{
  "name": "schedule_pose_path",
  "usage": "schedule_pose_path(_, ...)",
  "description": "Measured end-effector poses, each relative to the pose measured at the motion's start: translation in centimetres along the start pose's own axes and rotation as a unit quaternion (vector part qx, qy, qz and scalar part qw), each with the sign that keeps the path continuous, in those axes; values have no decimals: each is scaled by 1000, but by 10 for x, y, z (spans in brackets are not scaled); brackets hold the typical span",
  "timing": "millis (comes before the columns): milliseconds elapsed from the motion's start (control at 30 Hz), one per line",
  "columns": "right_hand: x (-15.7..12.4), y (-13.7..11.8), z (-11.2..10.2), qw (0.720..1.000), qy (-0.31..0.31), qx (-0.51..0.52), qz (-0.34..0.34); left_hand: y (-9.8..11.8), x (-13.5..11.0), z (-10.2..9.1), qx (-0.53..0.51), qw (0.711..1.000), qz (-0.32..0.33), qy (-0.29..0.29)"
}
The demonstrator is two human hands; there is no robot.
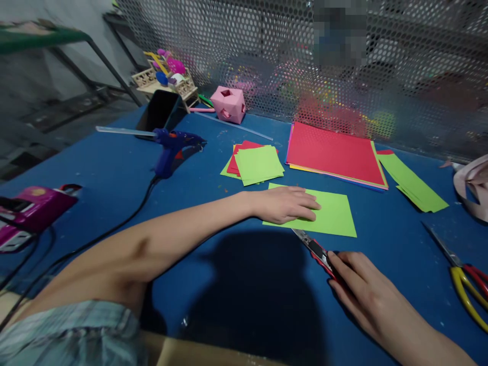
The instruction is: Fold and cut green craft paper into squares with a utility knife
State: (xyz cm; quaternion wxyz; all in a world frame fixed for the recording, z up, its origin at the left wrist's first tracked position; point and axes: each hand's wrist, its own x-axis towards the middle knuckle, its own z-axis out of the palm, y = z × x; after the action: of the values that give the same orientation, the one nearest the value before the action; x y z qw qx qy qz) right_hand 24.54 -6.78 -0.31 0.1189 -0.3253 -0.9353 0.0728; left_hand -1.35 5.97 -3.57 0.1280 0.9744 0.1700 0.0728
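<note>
A lime-green paper sheet [335, 211] lies on the blue table. My left hand [287, 204] rests flat on its left part, palm down with the fingers stretched toward the right. In my right hand [362, 287] is a red utility knife [318, 251], its blade tip pointing up and left at the sheet's lower edge. Whether the blade touches the paper is hard to tell. Just behind my left hand sits a stack of green and red paper squares [261, 163].
A red-topped paper stack [333, 152] and green strips [414, 180] lie right. Scissors [459, 274] rest at the right edge. The blue glue gun [168, 152], its cord, a phone [158, 112], a pink paper ball [229, 104] and a magenta power strip [36, 213] are left. Perforated metal [267, 61] stands behind.
</note>
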Motion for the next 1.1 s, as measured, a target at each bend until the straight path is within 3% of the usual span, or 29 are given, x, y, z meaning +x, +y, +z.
schedule_pose_path(633, 2, -2, 5, 999, -3, -41, -12, -1, 0, -2, -52, 999, -14, 2)
schedule_pose_path(1100, 5, -2, 4, 1000, -6, -11, -9, -1, 0, -2, -45, 999, -12, -6)
